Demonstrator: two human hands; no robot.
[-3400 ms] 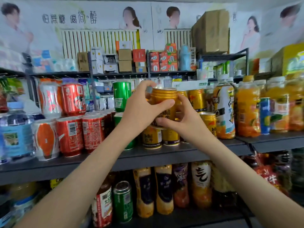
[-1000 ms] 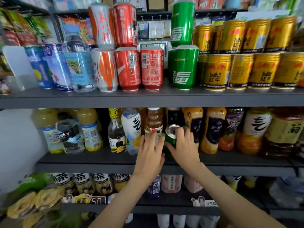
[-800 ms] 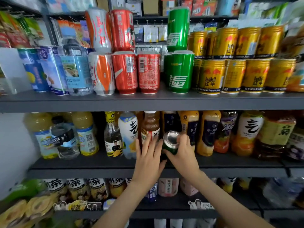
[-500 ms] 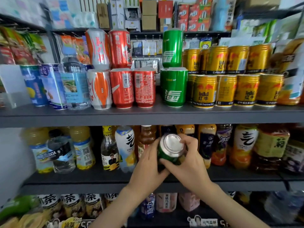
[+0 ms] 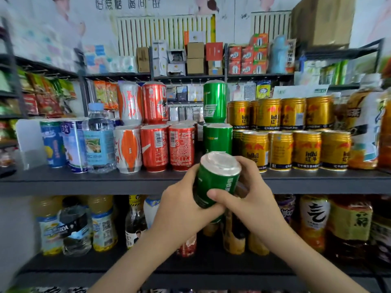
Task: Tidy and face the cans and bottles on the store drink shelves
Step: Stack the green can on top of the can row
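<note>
A green can (image 5: 215, 178) with a silver top is held in the air in front of the edge of the upper drink shelf (image 5: 105, 182). My left hand (image 5: 182, 210) grips its lower left side and my right hand (image 5: 247, 197) wraps it from the right, thumb across the front. Straight behind it stand two stacked green cans (image 5: 216, 121). Red cans (image 5: 167, 146) stand to their left and gold cans (image 5: 294, 149) in two tiers to their right.
Blue cans and a water bottle (image 5: 99, 140) fill the upper shelf's left end, large juice bottles (image 5: 368, 127) its right end. The lower shelf (image 5: 211, 265) holds several tea and juice bottles. Boxes and snack packets sit on higher racks behind.
Both hands lifted the green can off the lower shelf and raised it to the upper shelf's level. The view tilted upward with it.
</note>
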